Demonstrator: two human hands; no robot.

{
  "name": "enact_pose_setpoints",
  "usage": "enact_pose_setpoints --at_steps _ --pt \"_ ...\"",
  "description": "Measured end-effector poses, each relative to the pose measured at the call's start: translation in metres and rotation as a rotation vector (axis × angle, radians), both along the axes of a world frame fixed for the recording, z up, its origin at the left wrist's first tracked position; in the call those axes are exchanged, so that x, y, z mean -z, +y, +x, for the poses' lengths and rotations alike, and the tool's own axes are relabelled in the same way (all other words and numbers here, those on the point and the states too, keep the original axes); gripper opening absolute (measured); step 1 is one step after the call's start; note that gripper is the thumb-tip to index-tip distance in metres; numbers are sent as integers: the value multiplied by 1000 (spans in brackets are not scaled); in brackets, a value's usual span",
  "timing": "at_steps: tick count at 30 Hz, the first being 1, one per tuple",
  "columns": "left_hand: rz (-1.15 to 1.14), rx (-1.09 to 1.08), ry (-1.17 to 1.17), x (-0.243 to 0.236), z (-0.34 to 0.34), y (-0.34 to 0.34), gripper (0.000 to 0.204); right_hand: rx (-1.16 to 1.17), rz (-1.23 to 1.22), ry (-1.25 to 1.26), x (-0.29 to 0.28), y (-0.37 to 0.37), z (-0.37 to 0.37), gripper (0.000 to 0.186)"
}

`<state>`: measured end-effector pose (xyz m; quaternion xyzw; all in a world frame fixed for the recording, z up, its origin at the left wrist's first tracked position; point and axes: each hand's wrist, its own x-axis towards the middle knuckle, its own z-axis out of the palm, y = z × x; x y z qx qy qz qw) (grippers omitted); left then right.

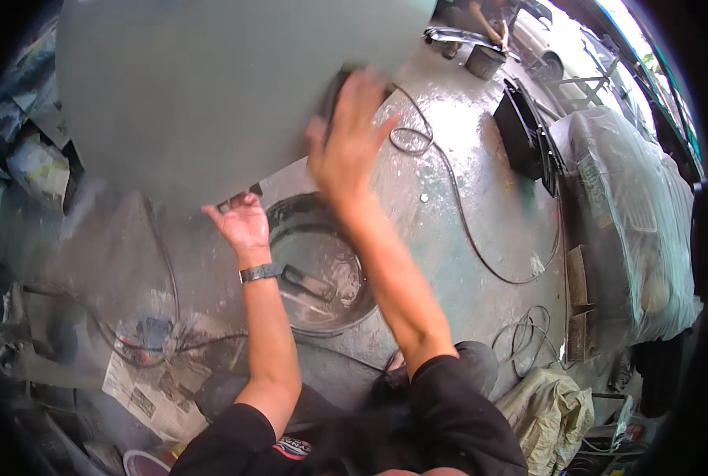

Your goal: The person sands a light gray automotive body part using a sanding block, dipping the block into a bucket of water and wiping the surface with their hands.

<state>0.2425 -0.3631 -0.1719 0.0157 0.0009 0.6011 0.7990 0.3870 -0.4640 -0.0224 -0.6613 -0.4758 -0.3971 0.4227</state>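
Observation:
A large smooth grey panel (211, 95) fills the upper left, its lower edge facing me. My left hand (244, 222), a dark watch (260, 273) on its wrist, is turned palm up at that edge, its fingers curled around it. My right hand (350, 143) lies toward the panel's right side, fingers stretched out and blurred by motion. Under its fingers a dark flat piece (334, 99) shows in part; its kind is unclear. Below the panel, between my forearms, stands a round black tub (367, 305) of water with a dark oblong block (308, 282) in it.
Dark hoses (461, 202) snake over the wet floor. Newspaper sheets (151, 389) lie at lower left. To the right are a black part (520, 131), a plastic-wrapped bulky item (631, 230) and a tan cloth (548, 412). A person (493, 20) works beside a bucket (485, 62) at the back.

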Motion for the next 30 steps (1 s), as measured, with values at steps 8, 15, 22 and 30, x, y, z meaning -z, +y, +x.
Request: enact_pose_setpoints --at_steps 8,15,22,30 --pt "-36 -10 20 -3 -2 1 59 -17 -251 -109 56 -16 -1 68" --pt "-36 19 56 -7 10 -17 61 95 149 -40 -61 7 29 68" --pt "-38 -18 6 -15 0 -2 57 -26 -213 -173 21 -7 5 67" --pt "-14 0 14 -16 1 -11 61 -37 -73 -16 -14 4 -15 75"
